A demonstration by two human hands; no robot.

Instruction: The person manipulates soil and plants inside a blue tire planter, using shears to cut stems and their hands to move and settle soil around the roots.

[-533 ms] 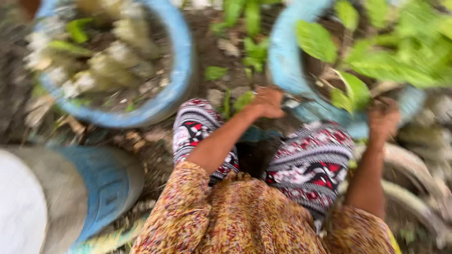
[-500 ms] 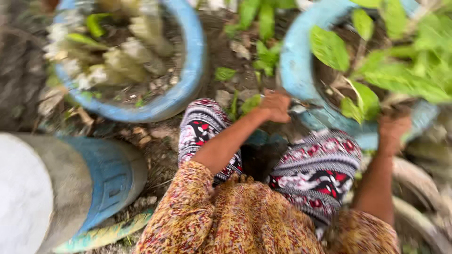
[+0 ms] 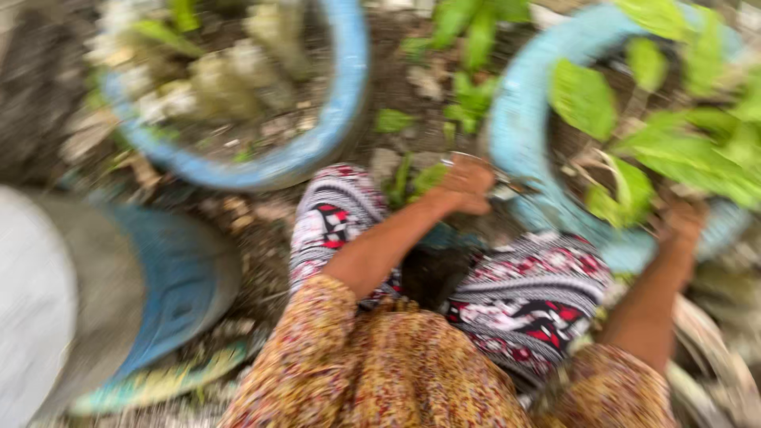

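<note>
Hands both on right blue pot (image 3: 523,119) with green plant (image 3: 682,143): left hand (image 3: 464,186) closed on near-left rim, right hand (image 3: 682,226) at near rim, grip blurred, cannot tell.

We look down over our knees (image 3: 444,261) at the ground. Ahead to the left lies a round planter (image 3: 349,103) with pale clumps (image 3: 230,79) in it. Ahead to the right lies a second planter (image 3: 523,135) holding leafy plants (image 3: 682,150). Small plants (image 3: 468,71) grow between them. A tub (image 3: 158,293) sits at our near left.
</note>
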